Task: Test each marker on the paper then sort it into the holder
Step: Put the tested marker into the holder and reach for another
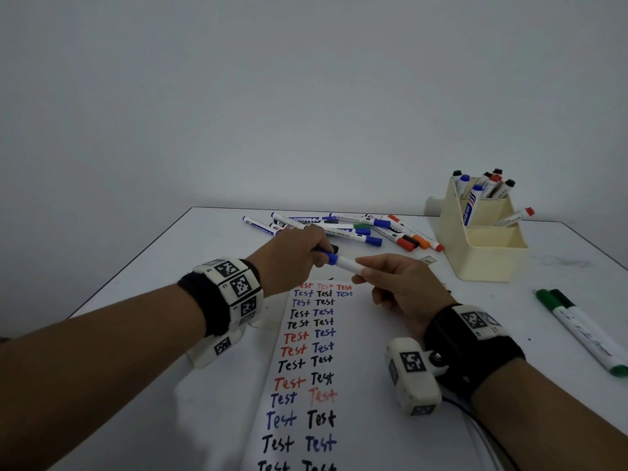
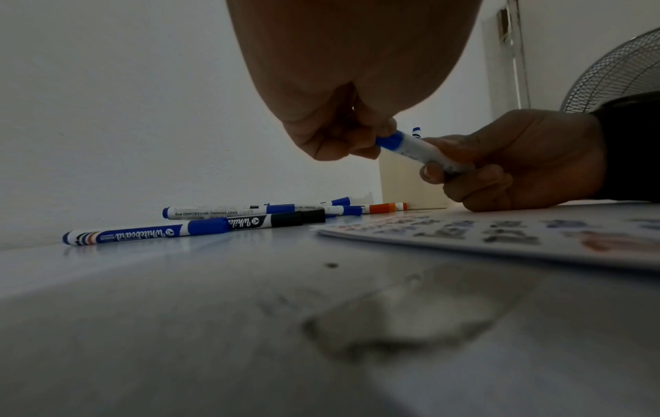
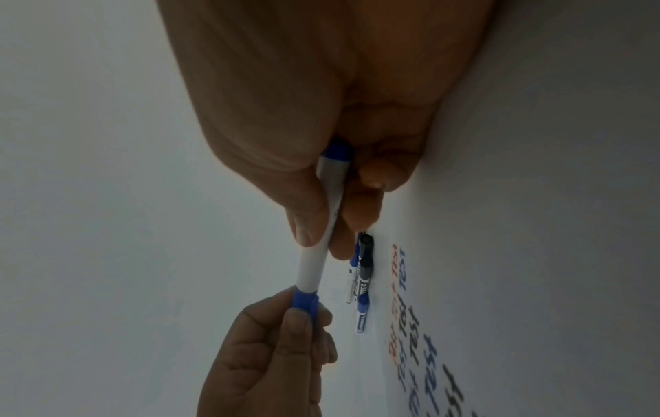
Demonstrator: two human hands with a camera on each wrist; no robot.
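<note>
Partly hidden, blue marker (image 1: 343,263) in left hand (image 1: 289,258), right hand (image 1: 401,283)

Plain white counter (image 1: 170,266) here. Lying on it: a long white paper sheet (image 1: 356,368) covered in "Test" scribbles, a messy pile of loose whiteboard markers (image 1: 343,229) along the far edge, a cream plastic holder (image 1: 482,256) far right, and two green-capped markers (image 1: 577,328) near the right edge.

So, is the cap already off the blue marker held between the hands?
No: in the head view the blue cap sits on the marker, pinched by the left hand, while the right hand holds the barrel.
</note>
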